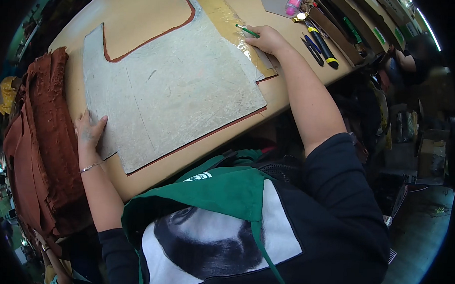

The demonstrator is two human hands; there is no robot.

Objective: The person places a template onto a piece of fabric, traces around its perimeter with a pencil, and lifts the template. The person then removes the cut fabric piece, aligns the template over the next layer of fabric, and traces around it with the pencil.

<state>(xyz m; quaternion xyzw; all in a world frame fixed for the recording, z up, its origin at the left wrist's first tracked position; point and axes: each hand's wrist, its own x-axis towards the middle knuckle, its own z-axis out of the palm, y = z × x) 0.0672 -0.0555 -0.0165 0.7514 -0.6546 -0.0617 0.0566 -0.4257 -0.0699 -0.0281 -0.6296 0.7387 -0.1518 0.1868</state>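
Note:
A large grey template board (174,90) with a notched outline lies flat on the table. Reddish-brown leather (202,142) shows as a thin margin along its near edge and around its curved cutout. My left hand (90,131) rests open at the board's left edge, its thumb on the surface and fingers spread. In my right hand (267,40) is a slim green pen (249,31), pinched between thumb and fingers, its end pointing up and left. That hand sits over the yellow, shiny tape-covered strip (229,22) along the board's right side.
Stacked brown leather (57,136) drapes over the table's left side. A cutter with yellow bands (322,45), dark tweezers (312,50) and a pink-capped bottle (293,5) lie at the right, beside cardboard boxes (336,30). Another person (408,60) is at far right.

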